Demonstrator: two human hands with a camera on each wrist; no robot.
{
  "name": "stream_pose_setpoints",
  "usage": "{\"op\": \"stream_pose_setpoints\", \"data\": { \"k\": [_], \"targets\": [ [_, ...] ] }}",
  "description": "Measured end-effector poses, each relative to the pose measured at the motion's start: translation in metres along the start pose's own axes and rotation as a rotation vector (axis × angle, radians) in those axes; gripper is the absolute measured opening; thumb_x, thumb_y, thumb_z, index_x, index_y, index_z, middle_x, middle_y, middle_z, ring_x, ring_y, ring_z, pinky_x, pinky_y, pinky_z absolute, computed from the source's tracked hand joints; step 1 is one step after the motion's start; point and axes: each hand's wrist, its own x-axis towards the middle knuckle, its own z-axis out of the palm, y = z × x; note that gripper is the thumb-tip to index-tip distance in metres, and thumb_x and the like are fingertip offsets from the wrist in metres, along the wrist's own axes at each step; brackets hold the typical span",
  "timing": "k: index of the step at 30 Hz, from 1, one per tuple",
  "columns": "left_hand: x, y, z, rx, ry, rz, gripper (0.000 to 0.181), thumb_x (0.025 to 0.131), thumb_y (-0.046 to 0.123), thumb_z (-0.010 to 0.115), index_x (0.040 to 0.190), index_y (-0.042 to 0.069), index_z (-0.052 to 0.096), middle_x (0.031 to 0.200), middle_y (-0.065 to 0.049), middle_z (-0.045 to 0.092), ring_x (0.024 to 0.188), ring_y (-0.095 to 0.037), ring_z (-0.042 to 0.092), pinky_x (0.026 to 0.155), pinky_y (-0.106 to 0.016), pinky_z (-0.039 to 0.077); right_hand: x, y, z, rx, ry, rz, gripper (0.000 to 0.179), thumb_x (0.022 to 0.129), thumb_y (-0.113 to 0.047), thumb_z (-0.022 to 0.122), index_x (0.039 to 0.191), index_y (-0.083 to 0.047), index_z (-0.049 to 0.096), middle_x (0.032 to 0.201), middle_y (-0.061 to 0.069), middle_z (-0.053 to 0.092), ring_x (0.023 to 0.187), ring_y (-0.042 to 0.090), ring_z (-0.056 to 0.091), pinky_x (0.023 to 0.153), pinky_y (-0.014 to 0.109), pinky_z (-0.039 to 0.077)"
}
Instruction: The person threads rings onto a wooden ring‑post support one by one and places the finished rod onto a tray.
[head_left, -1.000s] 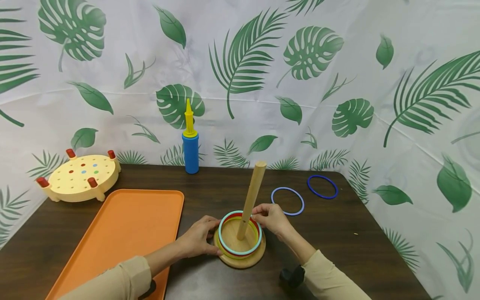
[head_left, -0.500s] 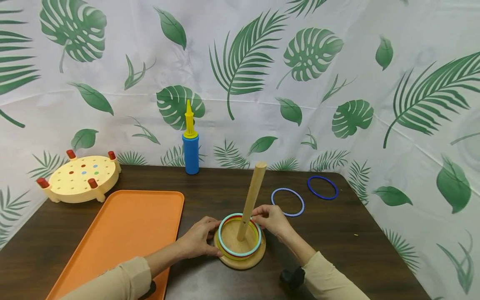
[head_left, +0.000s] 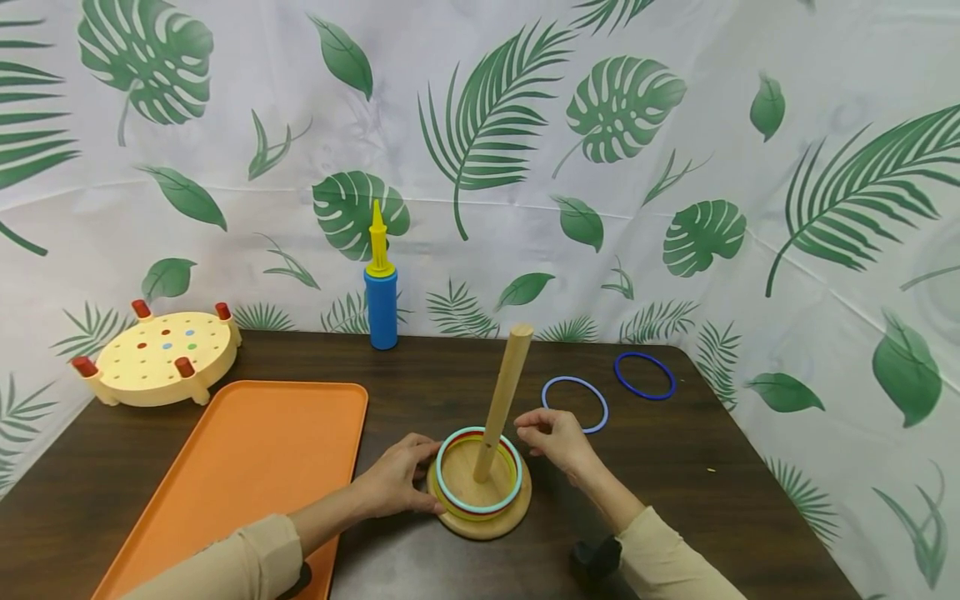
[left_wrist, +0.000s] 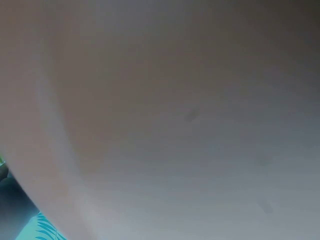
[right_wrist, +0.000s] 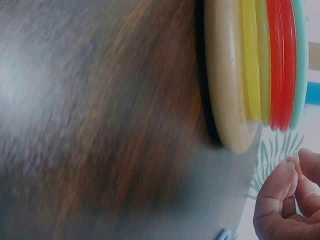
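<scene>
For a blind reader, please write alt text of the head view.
The left hand holds stacked rings around a wooden peg; the right hand hovers alongside, empty. Two blue rings lie behind; left, an orange tray.

the stacked rings [right_wrist: 276, 62] are blocked at left by the left hand [head_left: 401, 477], centrally by a wooden peg [head_left: 504, 400]; a gap is left before the right hand [head_left: 557, 442].

Rings [right_wrist: 276, 65] around a peg [head_left: 504, 396] on a base [head_left: 483, 529], tray [head_left: 285, 467] left, pump [head_left: 382, 304] behind left, two loose rings [head_left: 567, 378] behind right
</scene>
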Motion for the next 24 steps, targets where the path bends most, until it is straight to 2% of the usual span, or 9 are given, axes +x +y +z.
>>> {"op": "stream_pose_setpoints", "data": {
  "k": [7, 15, 19, 24],
  "targets": [
    [0.001, -0.001, 0.001, 0.013, -0.002, -0.016, 0.078, 0.069, 0.015, 0.085, 0.131, -0.011, 0.047, 0.124, -0.019, 0.046, 0.111, -0.031, 0.051, 0.09, -0.032, 0.054, 0.003, 0.007, -0.018, 0.028, 0.065, 0.025, 0.021, 0.087, 0.002, 0.062, 0.104, 0.013, 0.062, 0.09, 0.009, 0.065, 0.07, 0.01, 0.056, 0.061, 0.022, 0.055],
    [0.002, -0.002, 0.002, 0.012, -0.002, -0.017, 0.077, 0.069, 0.015, 0.085, 0.131, -0.01, 0.047, 0.124, -0.018, 0.046, 0.112, -0.03, 0.051, 0.09, -0.032, 0.054, 0.013, 0.017, -0.052, 0.058, 0.176, 0.024, 0.028, 0.087, 0.005, 0.059, 0.112, 0.017, 0.057, 0.089, 0.009, 0.063, 0.075, 0.008, 0.058, 0.069, 0.022, 0.058],
    [0.001, -0.002, 0.002, 0.017, 0.002, -0.01, 0.077, 0.069, 0.015, 0.085, 0.131, -0.01, 0.047, 0.124, -0.018, 0.046, 0.113, -0.03, 0.05, 0.09, -0.031, 0.054, 0.019, 0.023, -0.071, 0.058, 0.252, 0.035, 0.031, 0.088, 0.005, 0.058, 0.116, 0.018, 0.054, 0.084, 0.002, 0.062, 0.071, 0.004, 0.058, 0.067, 0.018, 0.057],
    [0.001, -0.001, 0.002, 0.022, 0.009, -0.004, 0.077, 0.068, 0.016, 0.085, 0.13, -0.01, 0.048, 0.123, -0.018, 0.046, 0.112, -0.031, 0.051, 0.09, -0.029, 0.054, 0.023, 0.032, -0.089, 0.031, 0.318, 0.052, 0.033, 0.088, 0.006, 0.058, 0.118, 0.019, 0.052, 0.081, 0.0, 0.061, 0.068, 0.001, 0.057, 0.063, 0.013, 0.054]
  ]
}}
